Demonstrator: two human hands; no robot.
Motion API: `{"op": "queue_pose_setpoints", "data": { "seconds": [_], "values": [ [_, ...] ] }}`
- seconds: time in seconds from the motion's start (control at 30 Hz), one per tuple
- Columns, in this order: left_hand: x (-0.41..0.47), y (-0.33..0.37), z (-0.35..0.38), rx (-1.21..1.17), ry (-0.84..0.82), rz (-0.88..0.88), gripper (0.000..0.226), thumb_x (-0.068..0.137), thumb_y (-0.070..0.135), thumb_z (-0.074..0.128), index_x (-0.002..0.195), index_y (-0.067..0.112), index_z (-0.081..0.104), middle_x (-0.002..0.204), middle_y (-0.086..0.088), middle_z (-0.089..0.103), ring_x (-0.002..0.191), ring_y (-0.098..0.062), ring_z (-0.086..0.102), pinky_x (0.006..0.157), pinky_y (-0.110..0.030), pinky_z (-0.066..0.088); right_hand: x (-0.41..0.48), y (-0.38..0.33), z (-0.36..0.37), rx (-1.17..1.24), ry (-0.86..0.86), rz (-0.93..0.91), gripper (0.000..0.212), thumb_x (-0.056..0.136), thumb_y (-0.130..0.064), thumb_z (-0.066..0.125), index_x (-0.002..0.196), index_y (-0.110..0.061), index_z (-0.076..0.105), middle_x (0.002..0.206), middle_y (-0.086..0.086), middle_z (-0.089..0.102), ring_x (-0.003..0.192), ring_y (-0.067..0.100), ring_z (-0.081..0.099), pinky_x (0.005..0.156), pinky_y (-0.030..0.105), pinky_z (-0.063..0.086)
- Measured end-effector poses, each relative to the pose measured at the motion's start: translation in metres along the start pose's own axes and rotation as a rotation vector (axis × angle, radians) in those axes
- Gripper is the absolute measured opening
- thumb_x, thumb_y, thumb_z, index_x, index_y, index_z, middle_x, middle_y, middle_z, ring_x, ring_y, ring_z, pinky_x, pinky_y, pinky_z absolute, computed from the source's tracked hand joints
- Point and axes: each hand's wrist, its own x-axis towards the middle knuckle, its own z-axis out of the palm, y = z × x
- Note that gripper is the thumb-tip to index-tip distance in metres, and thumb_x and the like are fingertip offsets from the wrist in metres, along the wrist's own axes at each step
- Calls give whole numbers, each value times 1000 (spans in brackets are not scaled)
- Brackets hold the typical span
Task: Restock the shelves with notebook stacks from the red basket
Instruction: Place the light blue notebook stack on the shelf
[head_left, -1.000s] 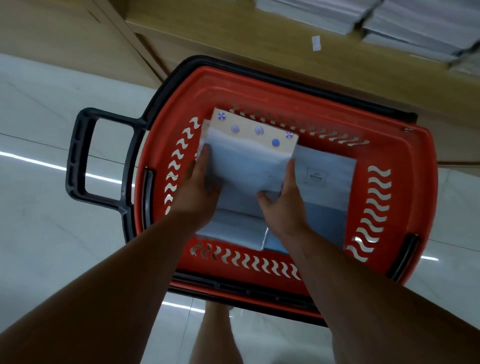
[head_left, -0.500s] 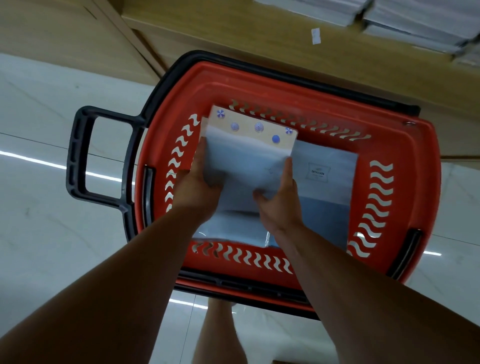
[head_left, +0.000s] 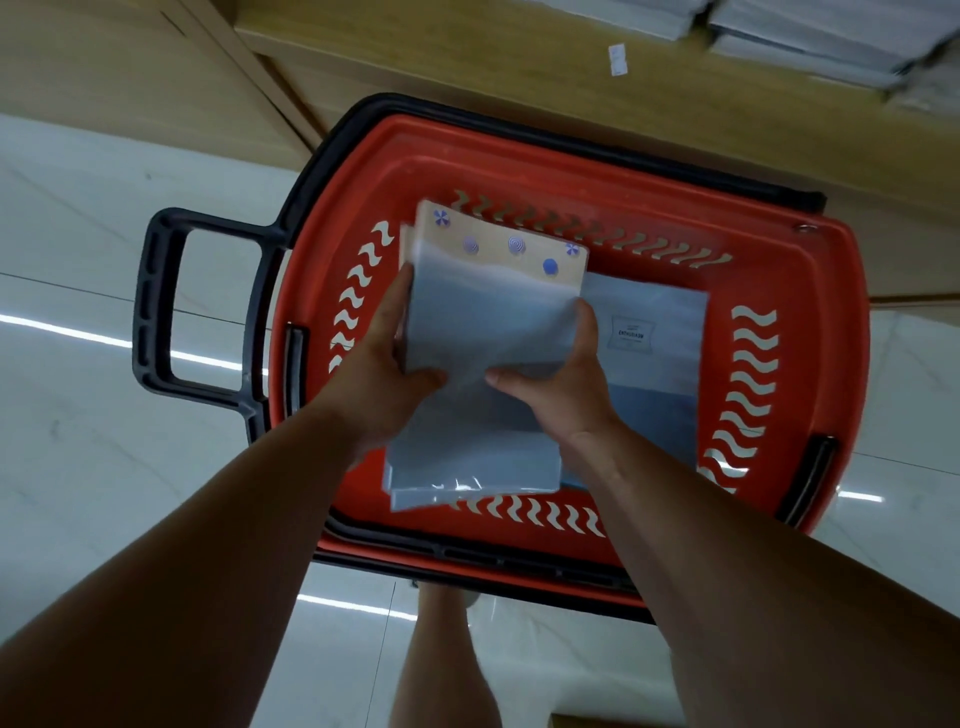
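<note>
Wooden shelf (head_left: 467, 67) above already carries some stacks (head_left: 810, 31), yet I judge the restock far from done: my left hand (head_left: 382, 364) and right hand (head_left: 563, 387) grip one notebook stack (head_left: 488, 322) by its sides over the red basket (head_left: 831, 291), more notebooks (head_left: 652, 374) lying inside

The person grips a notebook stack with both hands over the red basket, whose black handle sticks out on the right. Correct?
No. The head view shows the black handle sticking out on the left of the red basket. The left hand and right hand do grip the notebook stack.
</note>
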Motion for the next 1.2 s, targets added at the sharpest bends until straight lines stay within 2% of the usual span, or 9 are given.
{"op": "queue_pose_setpoints", "data": {
  "seconds": [0.1,0.2,0.3,0.47,0.63,0.83,1.0,1.13,1.2],
  "values": [
    [-13,6,4,-32,-36,-11,112,88,-9,66,149,66,9,145,2,51,127,-20,55,97,-57,54,-5,-11,-9,27,-64,29,108,65,-21,95,147,-40,27,116,-28,46,106,-3,48,77,14,41],
    [-32,14,10,-106,-47,29,110,87,-10,65,150,63,14,141,0,51,125,-24,57,93,-56,57,-13,-24,-21,18,-138,48,105,63,-24,96,145,-36,32,116,-25,49,110,3,48,78,18,40],
    [-63,30,21,-157,-7,66,103,88,-9,64,152,58,19,138,-1,51,122,-26,58,91,-53,58,-33,-41,-40,32,-210,84,94,65,-26,95,139,-37,39,118,-21,52,116,6,49,88,27,41],
    [-138,75,39,-205,76,98,98,86,-3,68,150,59,27,135,-6,54,119,-29,61,88,-53,59,-92,-77,-77,70,-309,141,107,66,-31,94,149,-45,29,140,-4,49,130,23,49,109,48,43],
    [-237,144,49,-315,111,131,94,75,8,72,149,55,35,132,-11,62,116,-32,65,90,-54,58,-175,-141,-125,139,-371,146,98,63,-40,94,139,-58,35,138,-7,53,124,20,54,101,43,49],
    [-361,237,69,-354,203,217,97,80,-13,70,147,51,40,115,-12,73,106,-36,70,84,-47,60,-265,-215,-193,234,-453,44,115,48,-42,100,145,-51,39,127,-1,69,112,21,70,96,46,57],
    [-443,298,102,-379,237,301,96,82,-7,71,151,50,36,116,-20,71,102,-41,70,81,-51,59,-323,-258,-252,342,-626,4,102,62,-33,89,146,-57,37,124,-8,72,109,19,72,85,38,58],
    [-483,333,127,-435,282,355,98,75,-2,76,149,50,39,120,-24,68,106,-46,68,87,-59,57,-345,-284,-289,387,-652,-41,73,93,-28,70,148,-56,33,128,-25,61,98,-3,71,73,21,58],
    [-496,347,130,-487,305,378,99,72,-4,77,148,48,42,122,-24,68,107,-44,68,87,-57,58,-351,-298,-299,380,-637,-106,67,97,-26,65,149,-53,32,122,-30,56,90,-14,67,71,14,55]
  ]
}}
